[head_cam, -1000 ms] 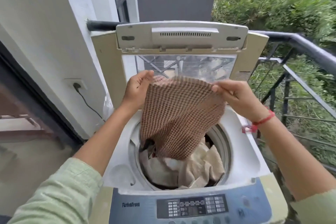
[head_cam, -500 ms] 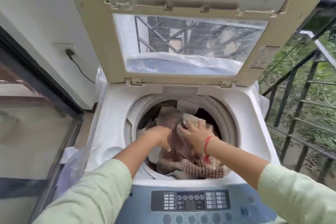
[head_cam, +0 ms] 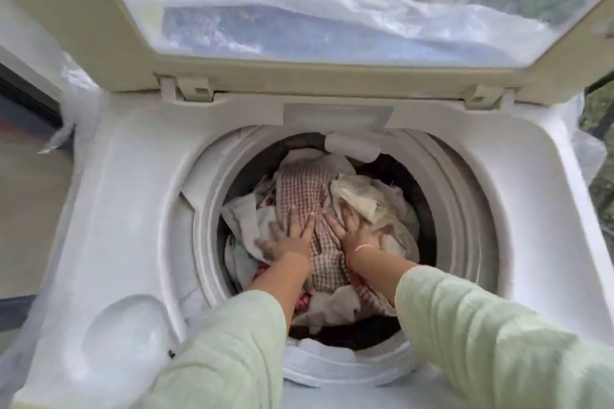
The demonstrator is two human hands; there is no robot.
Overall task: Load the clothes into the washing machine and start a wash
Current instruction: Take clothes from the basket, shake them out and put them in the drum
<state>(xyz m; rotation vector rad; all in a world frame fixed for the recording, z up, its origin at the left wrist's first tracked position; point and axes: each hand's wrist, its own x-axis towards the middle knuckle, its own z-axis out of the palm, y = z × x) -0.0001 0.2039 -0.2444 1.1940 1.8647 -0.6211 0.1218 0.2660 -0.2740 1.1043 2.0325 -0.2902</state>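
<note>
Both left hand [head_cam: 290,239] and right hand [head_cam: 354,234] in drum [head_cam: 452,209], fingers [head_cam: 294,217] spread flat, pressing checked cloth [head_cam: 304,188]

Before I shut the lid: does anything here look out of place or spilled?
Nothing spilled or damaged. The clothes, checked cloth on top, lie inside the drum under the flat left hand and right hand. Only oddity: a crinkled clear plastic sheet bunched round the washing machine.
</note>
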